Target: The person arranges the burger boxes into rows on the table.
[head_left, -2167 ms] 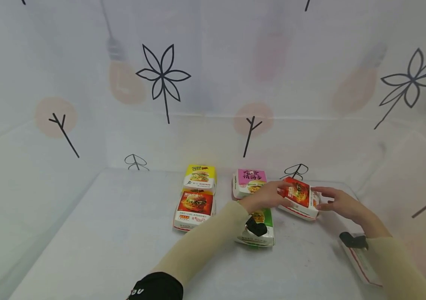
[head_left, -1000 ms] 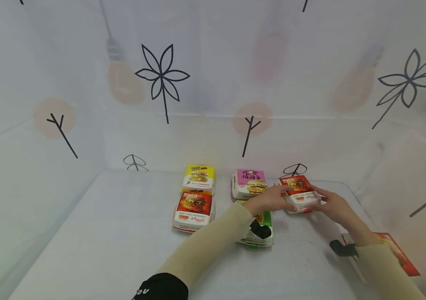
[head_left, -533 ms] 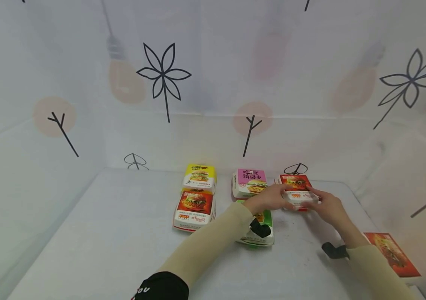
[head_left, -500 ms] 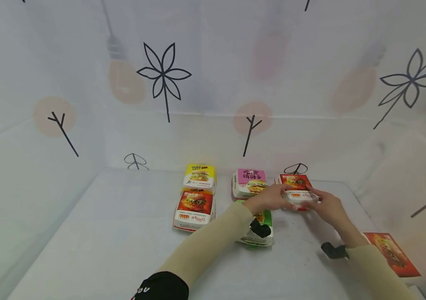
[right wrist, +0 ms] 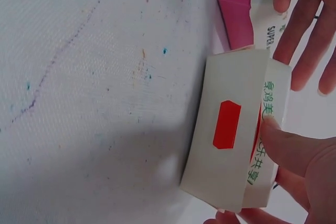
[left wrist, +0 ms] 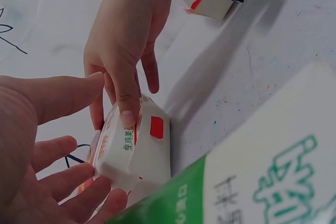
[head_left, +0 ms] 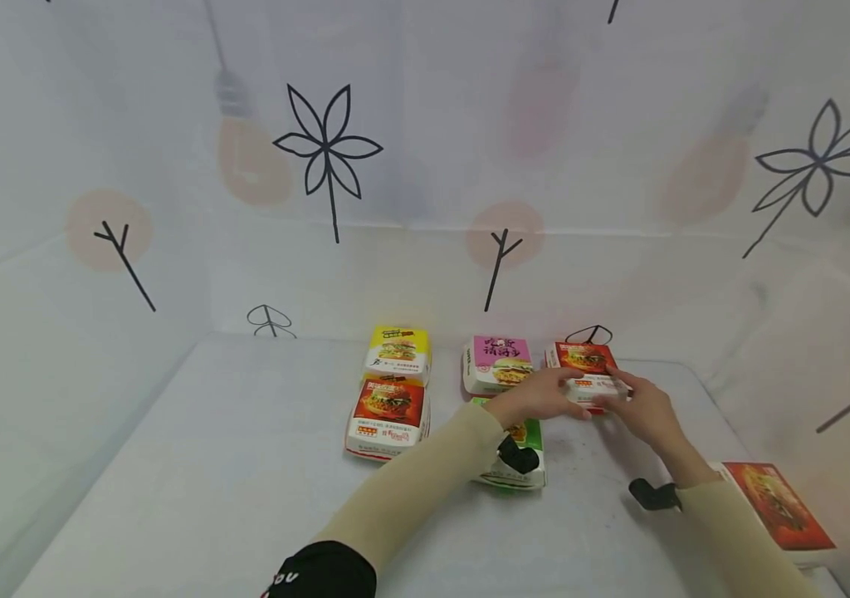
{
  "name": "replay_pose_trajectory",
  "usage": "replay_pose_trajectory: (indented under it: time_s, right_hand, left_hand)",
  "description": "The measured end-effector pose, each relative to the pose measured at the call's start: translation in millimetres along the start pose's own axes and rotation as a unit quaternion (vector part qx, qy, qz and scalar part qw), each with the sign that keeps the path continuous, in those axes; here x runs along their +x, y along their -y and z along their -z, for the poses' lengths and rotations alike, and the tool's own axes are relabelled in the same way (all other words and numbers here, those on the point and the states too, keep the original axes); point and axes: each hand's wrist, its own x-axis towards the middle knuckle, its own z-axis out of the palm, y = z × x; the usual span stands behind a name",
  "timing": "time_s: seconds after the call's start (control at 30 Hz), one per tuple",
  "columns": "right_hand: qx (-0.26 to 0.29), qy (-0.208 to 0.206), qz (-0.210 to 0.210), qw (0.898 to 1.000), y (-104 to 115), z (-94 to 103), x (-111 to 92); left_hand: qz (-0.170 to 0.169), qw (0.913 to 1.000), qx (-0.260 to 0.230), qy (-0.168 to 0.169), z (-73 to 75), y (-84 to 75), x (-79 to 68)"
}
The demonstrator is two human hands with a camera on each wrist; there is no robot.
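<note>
A red-and-white cardboard burger box (head_left: 583, 359) lies at the back right of the table, beside a pink-and-white burger box (head_left: 500, 353). My right hand (head_left: 645, 407) grips its right side; in the right wrist view the thumb (right wrist: 289, 148) presses the front of the box (right wrist: 226, 129) while the other fingers are partly hidden behind it. On the opposite side is my left hand (head_left: 540, 394), its fingers spread and loosely bent, fingertips right at the box in the left wrist view. Under the left wrist sits a green-and-white burger box (head_left: 513, 473), partly covered by the sleeve.
To the left, a yellow-and-white burger box (head_left: 398, 345) stands behind another red one (head_left: 388, 403). One more red box (head_left: 784, 502) lies near the right edge, partly behind the right sleeve. A patterned white cloth (head_left: 410, 274) hangs behind the white table (head_left: 246, 465).
The red burger box has turned square to the row and slid back and left toward the pink box. My right hand moved left with it; the left hand shifted only slightly.
</note>
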Motion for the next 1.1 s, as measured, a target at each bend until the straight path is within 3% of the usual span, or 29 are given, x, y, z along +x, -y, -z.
replay_pose_trajectory:
  time_s: [0.43, 0.67, 0.9, 1.1]
  right_hand:
    - [0.004, 0.017, -0.005, 1.0, -3, 7.3, -5]
    - [-0.011, 0.009, 0.007, 1.0, -2, 24.8, -15]
    - [-0.038, -0.012, 0.031, 0.999, -16, 49.2, -37]
    - [-0.041, -0.042, 0.033, 0.998, -41, 64.3, -62]
  left_hand:
    - [0.001, 1.0, -0.001, -0.002, 4.4, 2.5, -2.2]
    - [0.003, 1.0, -0.003, 0.0, 4.8, 1.8, -2.5]
    - [-0.003, 1.0, 0.009, 0.003, 6.3, 2.0, -2.8]
    - [-0.007, 0.9999, 0.012, 0.005, 5.7, 3.1, -3.0]
